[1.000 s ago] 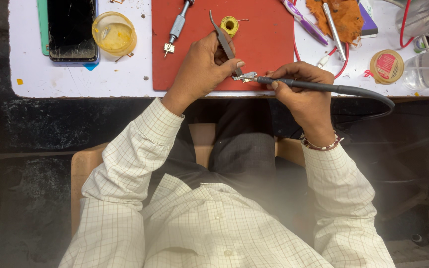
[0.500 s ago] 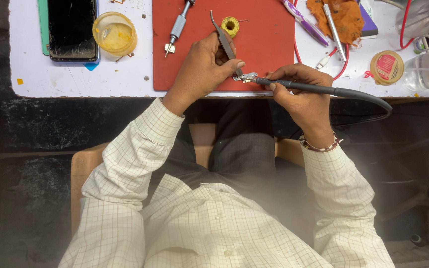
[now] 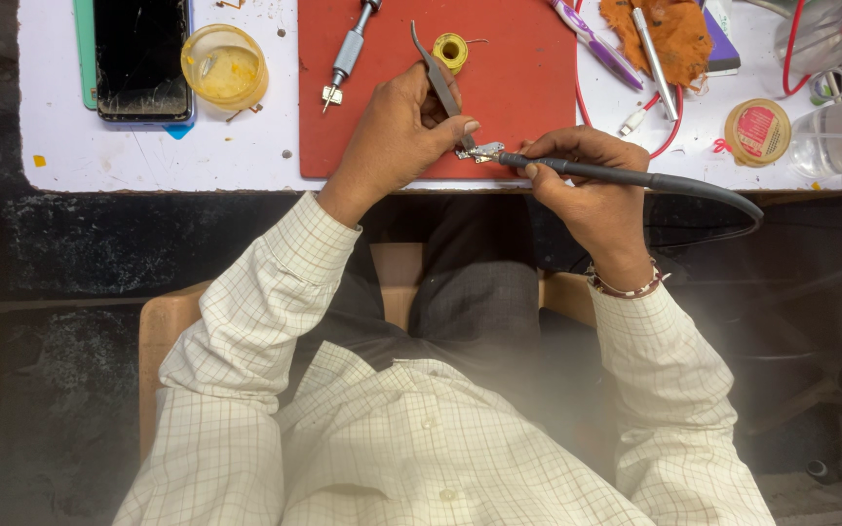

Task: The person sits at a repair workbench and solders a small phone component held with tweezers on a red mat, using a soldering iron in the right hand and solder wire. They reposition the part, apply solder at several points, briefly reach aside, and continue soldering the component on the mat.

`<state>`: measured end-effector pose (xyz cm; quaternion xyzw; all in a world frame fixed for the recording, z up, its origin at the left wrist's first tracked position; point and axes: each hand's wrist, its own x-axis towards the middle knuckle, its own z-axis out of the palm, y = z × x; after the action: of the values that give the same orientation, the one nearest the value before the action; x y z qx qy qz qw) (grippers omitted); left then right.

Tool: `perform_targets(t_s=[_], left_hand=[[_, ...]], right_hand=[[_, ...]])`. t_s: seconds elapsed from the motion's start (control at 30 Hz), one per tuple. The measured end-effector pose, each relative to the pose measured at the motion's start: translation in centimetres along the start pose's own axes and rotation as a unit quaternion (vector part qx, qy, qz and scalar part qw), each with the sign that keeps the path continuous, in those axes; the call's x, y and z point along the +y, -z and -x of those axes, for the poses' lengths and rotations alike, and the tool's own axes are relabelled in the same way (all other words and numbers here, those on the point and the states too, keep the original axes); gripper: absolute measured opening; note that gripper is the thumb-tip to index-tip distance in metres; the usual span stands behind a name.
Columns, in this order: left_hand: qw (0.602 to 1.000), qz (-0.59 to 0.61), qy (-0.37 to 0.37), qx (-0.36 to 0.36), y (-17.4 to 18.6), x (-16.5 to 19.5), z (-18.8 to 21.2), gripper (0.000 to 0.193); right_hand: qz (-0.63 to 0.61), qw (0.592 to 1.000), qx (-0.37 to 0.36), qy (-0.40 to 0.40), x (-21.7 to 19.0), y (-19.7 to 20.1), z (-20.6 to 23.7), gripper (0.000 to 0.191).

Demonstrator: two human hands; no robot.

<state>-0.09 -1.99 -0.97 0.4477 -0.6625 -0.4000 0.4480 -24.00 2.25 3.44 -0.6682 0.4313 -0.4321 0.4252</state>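
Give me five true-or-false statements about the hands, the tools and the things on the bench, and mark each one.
1. The left hand holds tweezers over the red mat. True.
2. The right hand holds a screwdriver. False: it holds a dark soldering iron with a cable trailing off to the right.
3. The phone lies on the red mat. False: it lies on the white bench top, left of the mat.
4. A small metal part sits between the tweezers' tip and the iron's tip. True.
5. The yellow dish stands to the right of the mat. False: it stands between the phone and the mat.
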Motion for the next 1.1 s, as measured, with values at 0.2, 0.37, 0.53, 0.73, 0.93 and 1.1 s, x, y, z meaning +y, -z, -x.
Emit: perform_targets(t_s=[0.2, 0.37, 0.53, 0.73, 0.93, 1.1], left_hand=[[1.000, 0.001, -0.001, -0.004, 0.04, -0.04, -0.01, 0.023], [1.000, 0.009, -0.003, -0.005, 0.08, -0.02, 0.01, 0.023], [1.000, 0.015, 0.007, -0.008, 0.03, 0.13, 0.00, 0.023], [1.000, 0.010, 0.009, -0.004, 0.06, 0.36, 0.01, 0.023], [1.000, 0.012, 0.013, -0.003, 0.03, 0.36, -0.01, 0.023], [1.000, 0.027, 0.004, -0.006, 0.07, 0.31, 0.03, 0.022]], right_hand=[[-0.001, 1.000, -0.003, 0.002, -0.13, 0.10, 0.04, 0.016], [-0.006, 1.000, 0.000, 0.005, -0.14, -0.03, 0.03, 0.016], [-0.003, 1.000, -0.001, 0.005, -0.10, 0.01, 0.09, 0.016], [-0.011, 1.000, -0.006, 0.003, -0.20, 0.04, 0.03, 0.015], [-0.014, 1.000, -0.009, 0.002, -0.26, 0.17, -0.08, 0.015], [-0.004, 1.000, -0.001, -0.016, -0.22, 0.06, 0.07, 0.015]])
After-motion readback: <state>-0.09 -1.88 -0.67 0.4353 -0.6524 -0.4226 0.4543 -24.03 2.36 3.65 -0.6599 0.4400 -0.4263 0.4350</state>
